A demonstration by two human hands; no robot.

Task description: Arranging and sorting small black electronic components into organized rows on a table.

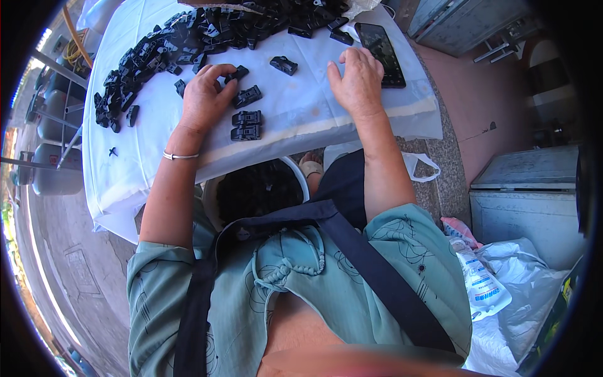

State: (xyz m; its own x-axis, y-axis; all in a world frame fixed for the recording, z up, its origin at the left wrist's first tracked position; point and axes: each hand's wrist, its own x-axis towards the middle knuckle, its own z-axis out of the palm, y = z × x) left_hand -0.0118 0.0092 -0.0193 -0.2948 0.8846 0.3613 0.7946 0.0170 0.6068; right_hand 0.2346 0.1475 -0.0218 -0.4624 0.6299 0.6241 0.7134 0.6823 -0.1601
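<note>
My left hand [206, 99] is at the near side of the pile, its thumb and index finger closed around a small black plastic clip-like part [239, 73] on the white-covered table. Just below those fingers lies another black part [247, 96], and nearer to me two more black parts [245, 125] sit side by side. A single black part [284, 65] lies apart, between my hands. My right hand [359, 81] hovers over or rests on the cloth beside a dark phone [382, 55], its thumb spread from the bent fingers and nothing visible in it.
A large heap of black parts [182, 41] curves along the table's far and left sides. Below the near table edge stands a white bucket [295, 168] holding dark pieces. Metal cabinets [527, 195] and plastic bags [512, 270] are on the right; grey containers [56, 169] stand at left.
</note>
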